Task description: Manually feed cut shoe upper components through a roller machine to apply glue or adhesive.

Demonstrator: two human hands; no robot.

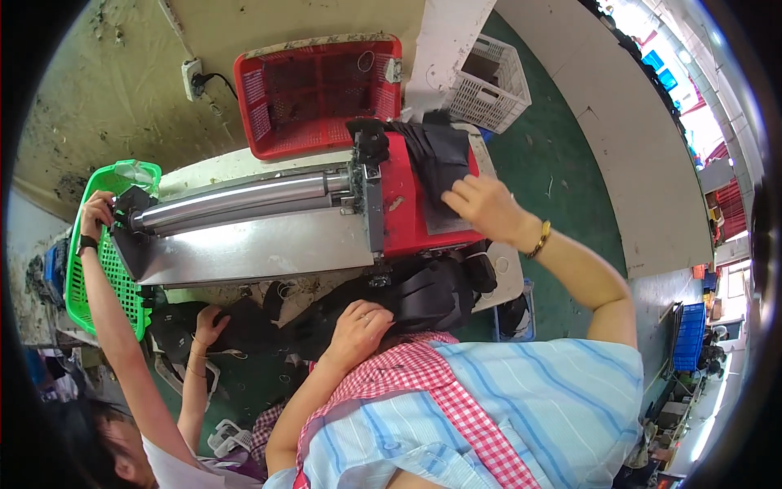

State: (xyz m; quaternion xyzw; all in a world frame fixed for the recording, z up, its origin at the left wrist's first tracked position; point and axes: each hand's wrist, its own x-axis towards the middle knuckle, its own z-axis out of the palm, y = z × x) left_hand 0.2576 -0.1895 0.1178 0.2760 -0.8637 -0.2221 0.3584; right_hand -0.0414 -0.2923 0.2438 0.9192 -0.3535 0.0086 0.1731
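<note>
My left hand [358, 332], with a ring on it, is curled over the black fabric [432, 293] heaped in front of the machine. To the right, my right hand [487, 209] has its bent fingers closed on the edge of several flat black pieces [440, 159]. These lie overlapped on the red end housing [399, 200] of a roller machine. Its long metal roller [244, 200] and sloping steel plate [261, 248] stretch to the left. The underside of my left fingers is hidden.
A co-worker's hand [96, 213] touches the machine's left end; their other hand [210, 326] is at black material below. A red basket [318, 134] stands behind the machine, a green basket [106, 285] at left, and a white crate [489, 85] on the floor at far right.
</note>
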